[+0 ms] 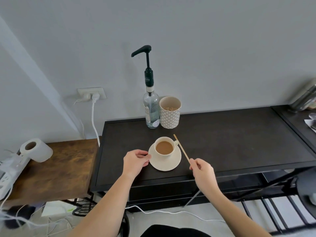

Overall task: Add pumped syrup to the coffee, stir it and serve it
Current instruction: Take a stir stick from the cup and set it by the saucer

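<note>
Here the right hand [202,170] tilts stirrer [181,149] up-left.

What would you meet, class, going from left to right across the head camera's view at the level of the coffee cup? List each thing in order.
toilet paper roll → left hand → saucer → cup of coffee → wooden stir stick → right hand

Cup [164,147] on saucer [171,164], front-centre of table [230,142]. Behind it: syrup bottle [150,108], holder cup [170,112] touching its right side. Stir stick [181,148] just right of cup. Paper roll [36,150] on side table [59,168], left.
</note>
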### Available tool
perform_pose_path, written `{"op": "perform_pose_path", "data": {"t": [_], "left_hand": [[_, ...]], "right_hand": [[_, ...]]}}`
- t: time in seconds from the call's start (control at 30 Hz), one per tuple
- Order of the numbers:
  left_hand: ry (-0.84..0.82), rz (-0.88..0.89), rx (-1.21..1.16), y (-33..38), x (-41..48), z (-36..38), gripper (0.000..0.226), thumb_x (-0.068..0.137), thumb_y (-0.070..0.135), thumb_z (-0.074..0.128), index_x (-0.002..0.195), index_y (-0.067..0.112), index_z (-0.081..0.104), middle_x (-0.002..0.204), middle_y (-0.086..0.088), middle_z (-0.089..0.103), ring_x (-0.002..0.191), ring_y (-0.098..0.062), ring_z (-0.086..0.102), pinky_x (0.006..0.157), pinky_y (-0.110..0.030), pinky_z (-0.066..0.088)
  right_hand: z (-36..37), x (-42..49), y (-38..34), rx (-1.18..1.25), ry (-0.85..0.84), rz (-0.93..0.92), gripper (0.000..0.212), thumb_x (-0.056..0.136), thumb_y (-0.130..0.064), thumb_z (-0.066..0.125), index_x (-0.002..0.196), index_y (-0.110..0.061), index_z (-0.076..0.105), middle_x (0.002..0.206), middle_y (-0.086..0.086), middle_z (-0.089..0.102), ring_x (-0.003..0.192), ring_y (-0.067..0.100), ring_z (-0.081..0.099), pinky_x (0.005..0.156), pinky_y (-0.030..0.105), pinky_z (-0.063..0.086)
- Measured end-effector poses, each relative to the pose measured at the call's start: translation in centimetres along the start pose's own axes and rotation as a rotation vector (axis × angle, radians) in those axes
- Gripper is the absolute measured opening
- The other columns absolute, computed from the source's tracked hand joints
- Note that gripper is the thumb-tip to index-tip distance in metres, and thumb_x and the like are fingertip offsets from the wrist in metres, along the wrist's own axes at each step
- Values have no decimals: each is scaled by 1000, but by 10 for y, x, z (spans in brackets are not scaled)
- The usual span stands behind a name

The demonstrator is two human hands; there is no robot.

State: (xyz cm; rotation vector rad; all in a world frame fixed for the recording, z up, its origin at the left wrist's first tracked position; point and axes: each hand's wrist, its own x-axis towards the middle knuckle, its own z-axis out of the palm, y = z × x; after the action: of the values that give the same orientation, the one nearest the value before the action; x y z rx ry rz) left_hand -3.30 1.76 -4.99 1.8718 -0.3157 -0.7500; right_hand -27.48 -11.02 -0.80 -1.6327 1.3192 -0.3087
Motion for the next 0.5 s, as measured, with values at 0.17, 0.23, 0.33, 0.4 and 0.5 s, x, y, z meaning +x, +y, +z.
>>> {"op": "perform_pose_path", "data": {"t": [0.17,0.23,0.33,0.4,0.5], "left_hand": [[-4,-21,-41,-1,-5,0,13,90,14,90,102,13,85,91,-8,86,87,-17,85,81,-27,70],[-14,-25,-45,0,-5,-1,12,90,14,90,101,14,85,91,-7,86,88,-17,85,81,-26,69],[-27,-36,-50,0,-4,-3,12,90,15,91,101,14,84,91,-6,86,89,-16,85,82,-27,69],[-37,-41,-52,0,-4,-4,13,90,15,91,102,14,85,91,-6,86,89,-16,85,81,-25,69],[-45,-47,-54,1,-4,-6,13,90,15,91,102,14,85,92,-6,86,89,-16,85,79,-23,68]], "right_hand": [[21,-1,-1,-57,-21,40,36,112,-33,52,86,-15,68,71,1,62,63,13,54,59,26,43],[26,-1,-1,-91,-27,49,36,112,-34,52,87,-15,69,72,1,64,63,13,56,59,27,45],[31,0,-1,-141,-39,44,36,111,-35,52,87,-15,71,71,1,65,62,13,57,59,28,46],[31,0,0,-163,-40,25,36,110,-36,54,86,-14,70,70,0,64,61,13,56,59,29,45],[31,2,-1,-175,-53,13,34,109,-33,54,87,-13,69,71,1,63,63,13,55,60,30,45]]}}
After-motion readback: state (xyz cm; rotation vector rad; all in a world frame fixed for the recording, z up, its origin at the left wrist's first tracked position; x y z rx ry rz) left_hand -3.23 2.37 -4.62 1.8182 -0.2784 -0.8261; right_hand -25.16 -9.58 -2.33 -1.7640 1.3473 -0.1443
